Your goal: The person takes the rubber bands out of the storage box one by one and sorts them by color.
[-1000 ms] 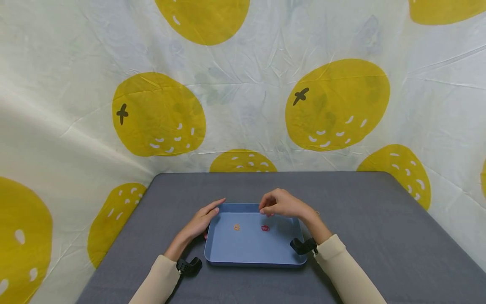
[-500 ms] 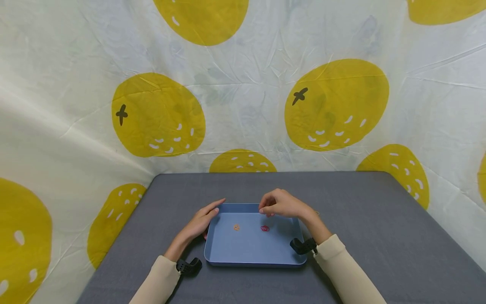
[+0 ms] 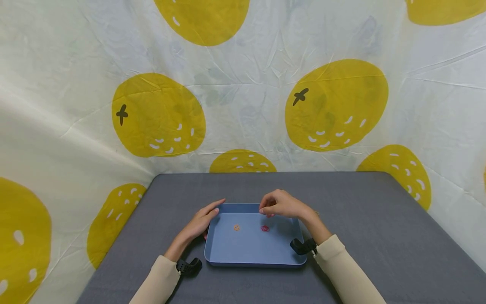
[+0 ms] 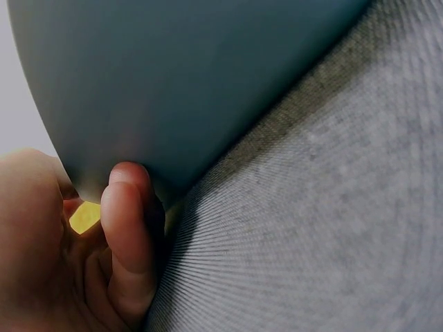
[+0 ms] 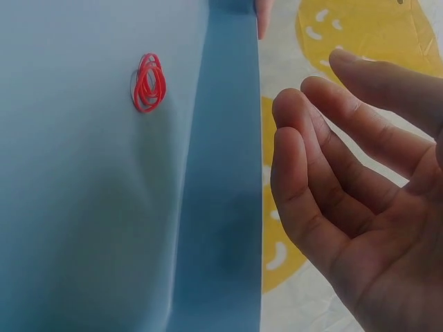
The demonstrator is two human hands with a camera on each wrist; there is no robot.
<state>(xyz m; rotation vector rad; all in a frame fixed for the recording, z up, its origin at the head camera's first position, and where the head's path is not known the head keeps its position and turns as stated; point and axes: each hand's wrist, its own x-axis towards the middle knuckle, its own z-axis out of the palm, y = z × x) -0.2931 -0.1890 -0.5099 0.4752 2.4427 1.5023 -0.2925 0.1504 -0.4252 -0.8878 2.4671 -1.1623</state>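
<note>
A blue rectangular tray [image 3: 254,249] lies on the table. Inside it, a small bunch of red rubber bands [image 3: 265,228] sits right of centre, and tan-orange loops [image 3: 236,227], also like rubber bands, lie to its left. At the tray's far left corner my left hand [image 3: 201,220] grips the side, thumb at the rim; the left wrist view shows a bent finger [image 4: 128,214] against the outer wall. Over the far rim hovers my right hand [image 3: 282,204]. Its fingers [image 5: 304,187] are loosely bent, thumb apart, with nothing between them in the right wrist view.
A grey cloth-covered table [image 3: 353,219] surrounds the tray. Behind it hangs a white curtain [image 3: 243,109] with large yellow fruit shapes. Black wrist cameras [image 3: 303,246] sit over both cream sleeves [image 3: 349,270].
</note>
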